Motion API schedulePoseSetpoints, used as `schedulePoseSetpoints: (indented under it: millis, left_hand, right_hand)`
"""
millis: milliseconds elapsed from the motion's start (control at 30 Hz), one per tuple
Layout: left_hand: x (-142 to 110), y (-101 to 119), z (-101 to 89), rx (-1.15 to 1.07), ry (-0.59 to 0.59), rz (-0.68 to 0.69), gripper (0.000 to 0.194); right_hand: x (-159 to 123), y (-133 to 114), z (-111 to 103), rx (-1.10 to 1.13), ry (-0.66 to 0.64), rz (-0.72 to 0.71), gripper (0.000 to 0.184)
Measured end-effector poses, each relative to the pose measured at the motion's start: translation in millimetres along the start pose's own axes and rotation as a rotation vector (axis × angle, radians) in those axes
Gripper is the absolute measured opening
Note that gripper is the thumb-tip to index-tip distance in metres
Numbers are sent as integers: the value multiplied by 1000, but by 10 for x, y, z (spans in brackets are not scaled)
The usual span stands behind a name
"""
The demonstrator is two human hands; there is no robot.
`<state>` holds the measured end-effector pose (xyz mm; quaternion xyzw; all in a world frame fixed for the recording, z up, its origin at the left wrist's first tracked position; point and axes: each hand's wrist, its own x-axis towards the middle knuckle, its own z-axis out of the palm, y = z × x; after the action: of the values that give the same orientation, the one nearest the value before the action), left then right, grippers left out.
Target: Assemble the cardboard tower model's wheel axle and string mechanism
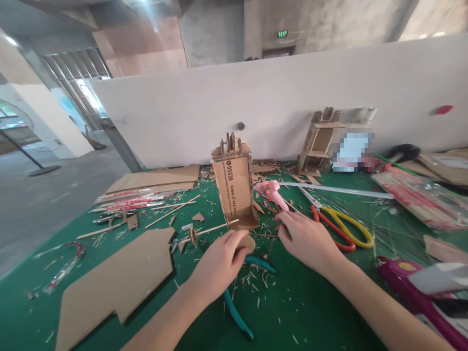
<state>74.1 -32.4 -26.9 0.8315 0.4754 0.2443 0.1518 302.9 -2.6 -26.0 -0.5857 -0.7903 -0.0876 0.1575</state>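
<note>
My left hand (228, 256) pinches a round cardboard disc (247, 243) between thumb and fingers, above teal-handled pliers (236, 312). Just beyond it is a thin wooden stick (215, 228) with a small cardboard wheel (193, 236) on it. The fingers of my right hand (302, 234) are closed at the lower end of the handle of a pink glue gun (276, 195); a long clear glue stick (340, 190) runs out behind the gun. An upright cardboard box structure (234, 187) with slotted pieces on top stands in front of both hands.
Red-and-yellow-handled scissors (340, 229) lie beside my right hand. A large cardboard sheet (120, 282) is at left, with packaged sticks (127, 200) behind. A second cardboard structure (320, 139) stands at the white partition (175, 117). A purple tool (405, 278) sits at right.
</note>
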Motion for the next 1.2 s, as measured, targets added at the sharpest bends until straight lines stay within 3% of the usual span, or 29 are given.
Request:
schedulePoseSetpoints:
  millis: [200,400,467,533,633,767,867,933,1000,1100,1200]
  left_hand:
    - [-35,13,1,-21,-52,-13,37]
    - [-32,41,-33,43,-59,-17,32]
    - [-20,41,-44,94,-62,-15,26]
    - [-13,32,-56,130,-70,-23,26]
    - [-14,1,-80,155,-69,-27,35]
    - [-22,-42,-124,123,-93,-29,36]
    - [-12,-49,-134,68,-116,-19,34]
    - [6,-47,-113,45,-101,-37,27]
    - [28,-48,-76,49,-69,-66,18]
    - [49,-62,-26,88,-32,-81,16]
    - [47,-85,-8,68,-18,-86,18]
  right_hand:
    - [-26,-37,-56,-15,-34,-107,12]
    - [-22,66,34,-156,-54,-208,22]
    - [-10,101,42,-192,-39,-186,24]
    - [-3,106,-4,-138,-50,-72,25]
    - [-5,66,-154,112,-20,117,23]
    - [-1,-7,-368,525,123,175,15]
    - [40,-91,-475,852,114,278,24]
    - [89,-190,-513,1127,103,272,27]
    - [154,-327,-517,1425,89,228,24]
    - [271,-557,-443,1763,5,273,20]
    - [380,-731,-284,2049,-111,341,45]
